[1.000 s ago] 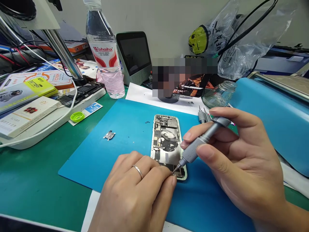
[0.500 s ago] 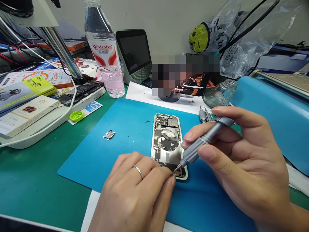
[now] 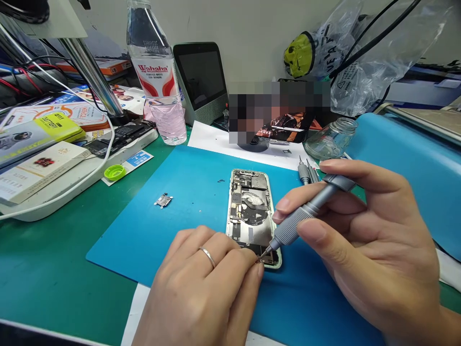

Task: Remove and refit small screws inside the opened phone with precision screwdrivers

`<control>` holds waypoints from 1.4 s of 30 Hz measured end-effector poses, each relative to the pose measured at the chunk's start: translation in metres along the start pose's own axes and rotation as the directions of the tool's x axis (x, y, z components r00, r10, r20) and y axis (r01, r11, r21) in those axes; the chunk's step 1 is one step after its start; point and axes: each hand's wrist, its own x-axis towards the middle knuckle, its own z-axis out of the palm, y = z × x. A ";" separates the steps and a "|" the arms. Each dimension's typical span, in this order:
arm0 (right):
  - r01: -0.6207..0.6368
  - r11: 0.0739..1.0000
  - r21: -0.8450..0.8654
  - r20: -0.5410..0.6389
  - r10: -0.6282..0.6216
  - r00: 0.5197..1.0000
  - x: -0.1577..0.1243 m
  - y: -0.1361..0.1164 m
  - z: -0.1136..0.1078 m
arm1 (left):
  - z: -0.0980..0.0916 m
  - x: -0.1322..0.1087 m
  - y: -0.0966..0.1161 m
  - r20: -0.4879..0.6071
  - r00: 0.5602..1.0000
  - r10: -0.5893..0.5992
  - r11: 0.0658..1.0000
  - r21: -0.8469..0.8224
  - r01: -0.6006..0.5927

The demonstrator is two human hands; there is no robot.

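Note:
An opened smartphone (image 3: pixel 252 211) lies on the blue mat with its inner boards and metal plate showing. My right hand (image 3: pixel 374 240) holds a grey precision screwdriver (image 3: pixel 293 226) at a slant, forefinger on its end cap. Its thin tip meets the lower end of the phone. Beside that tip my left hand (image 3: pixel 209 283), with a ring on one finger, covers the phone's lower left corner. The left thumb and forefinger are pressed together there; what lies between them is hidden. A small metal phone part (image 3: pixel 163 200) lies on the mat to the left.
More screwdrivers (image 3: pixel 306 172) stand behind my right hand, near a glass jar (image 3: pixel 331 139). A water bottle (image 3: pixel 156 77) and a screen device (image 3: pixel 201 81) stand at the back. Boxes (image 3: pixel 39 168) crowd the left, beside a green cap (image 3: pixel 115 172). Tiny dark bits (image 3: pixel 221 180) lie on the blue mat (image 3: pixel 144 240).
The view shifts very slightly. Both hands, the screwdriver and the phone keep nearly the same positions, with the screwdriver tip still at the phone's lower end.

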 end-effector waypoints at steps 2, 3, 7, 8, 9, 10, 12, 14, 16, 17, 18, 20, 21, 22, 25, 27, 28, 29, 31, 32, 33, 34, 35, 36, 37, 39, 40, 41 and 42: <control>-0.005 1.000 -0.002 -0.003 0.005 1.000 0.000 0.000 0.001 | 0.000 0.000 0.000 -0.001 1.000 0.001 1.000 0.003 -0.001; -0.005 1.000 -0.002 -0.006 0.005 1.000 0.000 0.000 0.001 | 0.000 0.000 0.000 0.000 1.000 0.001 1.000 0.004 -0.001; -0.015 1.000 0.001 -0.020 0.015 1.000 -0.001 0.001 0.002 | -0.001 0.000 0.000 0.005 1.000 0.007 1.000 0.015 -0.007; -0.018 1.000 0.001 -0.019 0.018 1.000 -0.001 0.001 0.002 | -0.001 0.000 0.000 0.003 1.000 0.010 1.000 0.018 -0.010; -0.021 1.000 -0.001 -0.018 0.021 1.000 -0.001 0.001 0.001 | 0.000 0.000 0.000 0.007 1.000 0.008 1.000 0.018 -0.008; -0.024 1.000 -0.003 -0.018 0.024 1.000 -0.001 0.000 0.001 | 0.000 0.000 0.000 0.003 1.000 0.006 1.000 0.014 -0.006; -0.023 1.000 -0.006 -0.021 0.023 1.000 -0.001 0.000 0.000 | 0.000 0.001 0.001 0.004 1.000 0.005 1.000 0.007 -0.005; -0.008 1.000 -0.009 -0.026 0.008 1.000 0.000 -0.001 0.000 | 0.001 0.001 0.001 0.002 1.000 0.004 1.000 0.006 -0.005; 0.012 1.000 -0.011 -0.023 -0.012 1.000 0.002 0.000 0.001 | 0.001 0.000 0.001 0.008 1.000 -0.009 1.000 0.003 0.009; 0.019 1.000 -0.011 -0.023 -0.020 1.000 0.002 0.000 0.001 | 0.001 -0.001 0.001 0.013 1.000 -0.020 1.000 0.002 0.020; 0.024 1.000 -0.010 -0.023 -0.024 0.999 0.002 0.000 0.001 | 0.001 -0.001 0.001 0.012 1.000 -0.024 1.000 0.002 0.024; 0.020 1.000 -0.009 -0.030 -0.020 0.999 0.002 0.001 0.001 | 0.000 -0.002 0.001 0.011 1.000 -0.019 1.000 0.009 0.019; 0.018 1.000 -0.010 -0.032 -0.018 0.999 0.001 0.001 0.001 | 0.000 -0.002 0.001 0.008 1.000 -0.012 1.000 0.013 0.012; 0.018 1.000 -0.010 -0.032 -0.018 0.999 0.001 0.001 0.001 | 0.000 -0.001 0.001 0.005 1.000 -0.008 1.000 0.014 0.008; 0.022 1.000 -0.007 -0.026 -0.022 0.999 0.001 0.001 0.000 | -0.001 0.001 0.001 0.009 1.000 -0.013 1.000 0.004 0.013; 0.020 1.000 -0.004 -0.024 -0.020 0.999 0.002 0.001 0.000 | -0.001 0.002 0.001 0.014 1.000 -0.014 1.000 -0.002 0.014; 0.021 1.000 -0.003 -0.026 -0.021 0.999 0.002 0.001 0.000 | -0.001 0.001 0.001 0.014 1.000 -0.011 1.000 -0.004 0.011; 0.018 1.000 -0.005 -0.025 -0.018 1.000 0.002 0.001 0.000 | -0.001 0.001 0.001 0.019 1.000 -0.010 1.000 -0.004 0.010; 0.020 1.000 -0.010 -0.026 -0.021 0.999 0.003 0.001 0.000 | -0.001 -0.001 0.001 0.016 1.000 -0.009 1.000 -0.001 0.009; 0.026 1.000 -0.014 -0.025 -0.026 0.999 0.003 0.001 0.000 | -0.001 -0.002 0.001 0.016 1.000 -0.010 1.000 0.004 0.010; 0.029 0.999 -0.018 -0.027 -0.030 0.999 0.003 0.002 0.001 | -0.001 -0.003 0.001 0.013 1.000 -0.013 1.000 0.015 0.013; 0.034 0.999 -0.022 -0.034 -0.035 0.999 0.002 0.002 0.001 | -0.001 -0.003 0.001 0.010 1.000 -0.019 0.999 0.031 0.018; 0.040 0.999 -0.025 -0.047 -0.042 0.998 0.002 0.002 0.001 | -0.001 -0.003 0.001 0.006 1.000 -0.022 0.999 0.050 0.022; 0.047 0.998 -0.029 -0.067 -0.049 0.997 0.002 0.002 0.001 | -0.002 -0.003 0.001 -0.003 1.000 -0.024 0.997 0.072 0.024; 0.055 0.998 -0.035 -0.093 -0.059 0.994 0.002 0.003 0.001 | -0.002 -0.003 0.001 -0.012 1.000 -0.026 0.995 0.093 0.027; 0.086 0.995 -0.044 -0.146 -0.092 0.985 0.003 0.004 0.002 | -0.002 -0.003 0.003 -0.031 0.999 -0.022 0.993 0.113 0.025; 0.100 0.994 -0.052 -0.164 -0.107 0.981 0.003 0.004 0.002 | -0.001 -0.003 0.004 -0.045 0.999 -0.019 0.993 0.116 0.025; 0.103 0.993 -0.064 -0.178 -0.113 0.978 0.003 0.005 0.002 | 0.000 -0.003 0.005 -0.059 0.998 -0.018 0.992 0.120 0.025; 0.099 0.992 -0.081 -0.185 -0.113 0.976 0.003 0.005 0.002 | 0.001 -0.003 0.006 -0.067 0.998 -0.012 0.991 0.130 0.021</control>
